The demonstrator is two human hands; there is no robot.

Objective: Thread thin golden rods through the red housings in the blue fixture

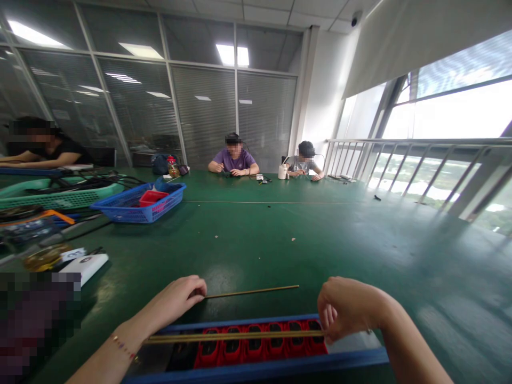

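Note:
My left hand [188, 290] is closed at the left end of a thin brass-coloured rod [252, 292], which slants out to the right just above the green table. My right hand [346, 306] has its fingers curled down onto the right end of more brass-coloured rods [240, 336]. These run lengthwise over a blue-edged tray [256, 370], and their left end passes by my left wrist. Under them, a row of red holders with black inserts [255, 349] sits inside the tray. My right fingertips are partly hidden behind the hand.
On the left stand a blue basket [150, 214] with a red box [153, 198] and a green basket [80, 198] of cables. A white object [90, 266] lies nearer. Two people sit across the green table [256, 240], another at far left. Small scraps dot the tabletop.

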